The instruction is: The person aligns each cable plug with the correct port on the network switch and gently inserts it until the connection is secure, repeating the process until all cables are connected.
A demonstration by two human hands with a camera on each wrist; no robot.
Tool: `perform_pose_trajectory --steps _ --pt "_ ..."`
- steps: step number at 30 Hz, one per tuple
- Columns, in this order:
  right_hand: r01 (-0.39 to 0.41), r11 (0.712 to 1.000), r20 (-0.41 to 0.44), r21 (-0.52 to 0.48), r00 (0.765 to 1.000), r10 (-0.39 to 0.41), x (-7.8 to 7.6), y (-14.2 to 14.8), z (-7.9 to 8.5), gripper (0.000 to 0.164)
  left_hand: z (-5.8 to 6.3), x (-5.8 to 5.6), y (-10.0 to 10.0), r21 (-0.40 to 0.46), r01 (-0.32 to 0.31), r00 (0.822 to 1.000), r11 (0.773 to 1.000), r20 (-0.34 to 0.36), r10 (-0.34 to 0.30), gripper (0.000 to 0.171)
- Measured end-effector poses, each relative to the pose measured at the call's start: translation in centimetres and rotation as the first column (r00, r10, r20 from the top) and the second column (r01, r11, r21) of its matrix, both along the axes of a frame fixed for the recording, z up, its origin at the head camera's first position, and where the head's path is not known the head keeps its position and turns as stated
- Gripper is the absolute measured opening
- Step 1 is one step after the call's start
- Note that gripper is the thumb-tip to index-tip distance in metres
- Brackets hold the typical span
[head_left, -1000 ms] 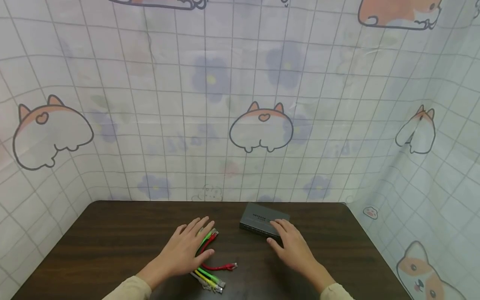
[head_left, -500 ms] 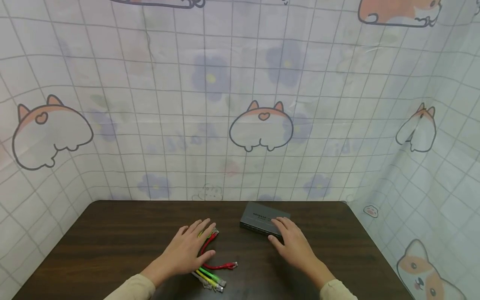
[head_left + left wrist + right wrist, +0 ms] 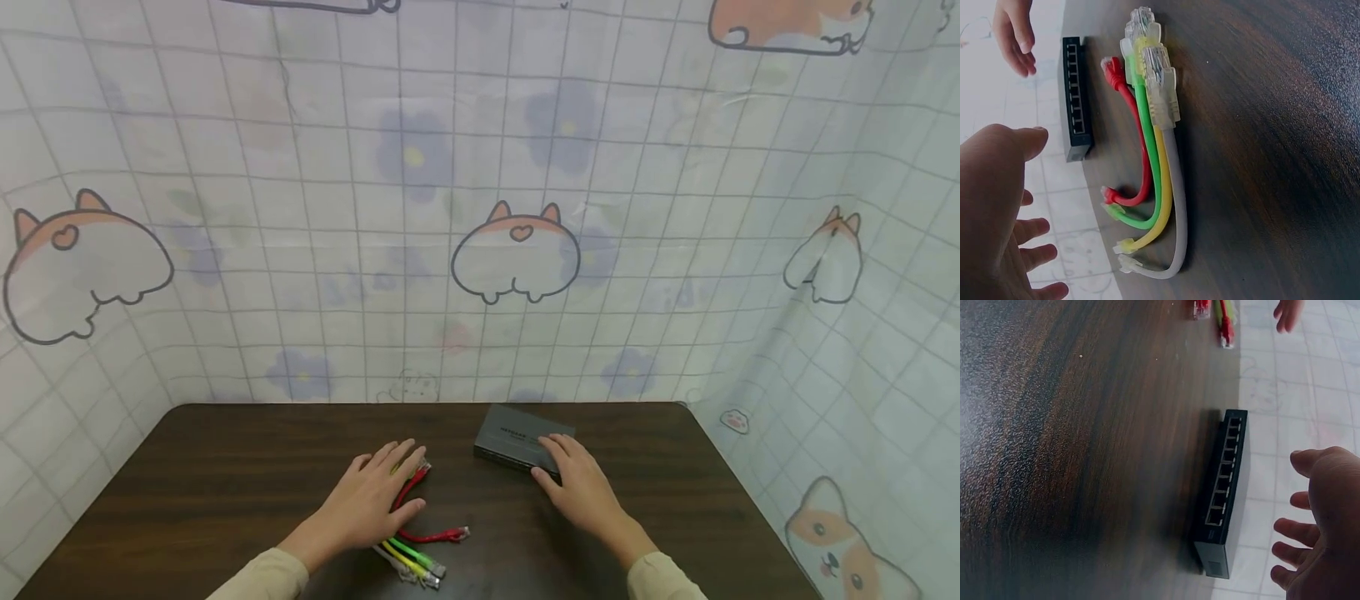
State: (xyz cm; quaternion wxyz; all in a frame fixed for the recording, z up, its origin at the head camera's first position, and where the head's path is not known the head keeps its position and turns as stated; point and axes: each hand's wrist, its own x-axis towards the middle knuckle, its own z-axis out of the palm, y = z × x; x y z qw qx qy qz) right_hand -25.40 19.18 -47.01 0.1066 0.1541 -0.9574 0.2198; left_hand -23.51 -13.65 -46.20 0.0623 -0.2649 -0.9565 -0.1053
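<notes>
My left hand [image 3: 367,504] is spread over a bundle of short network cables on the table; in the left wrist view it hovers apart from them. The bundle has a red cable [image 3: 1140,125], a green cable [image 3: 1155,164], a yellow cable [image 3: 1165,184] and a grey cable [image 3: 1179,194], all with clear plugs, lying side by side and bent. Part of them is hidden under the hand in the head view. A dark network switch [image 3: 504,435] lies flat, its row of ports [image 3: 1225,472] facing me. My right hand [image 3: 585,492], fingers loosely spread, is above its right corner, holding nothing.
The dark wood-grain table [image 3: 247,467] ends at a back edge against a white checked curtain [image 3: 330,275] printed with cartoon dogs and flowers. The curtain also closes in both sides. Dark tabletop lies between the cables and the switch.
The head view has shifted a little, so everything sits slightly further left in it. Both hands, the cables and the switch keep about the same places relative to each other.
</notes>
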Motion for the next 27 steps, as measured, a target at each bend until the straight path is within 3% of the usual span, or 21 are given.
perform_pose_trajectory --steps 13,19,27 --pt "0.017 1.000 -0.010 -0.020 1.000 -0.017 -0.8 0.4 -0.7 0.051 -0.3 -0.6 -0.2 0.020 -0.023 0.999 1.000 0.043 0.022 0.067" --pt "0.031 0.999 -0.006 -0.018 1.000 -0.031 -1.6 0.6 -0.6 0.051 -0.5 -0.8 -0.4 0.024 -0.032 0.999 0.999 0.001 0.032 0.064" --pt "0.034 0.999 0.004 -0.010 0.999 -0.034 -1.8 1.0 -0.9 0.050 -0.9 -0.9 -0.3 0.031 -0.025 1.000 0.999 0.004 0.024 0.061"
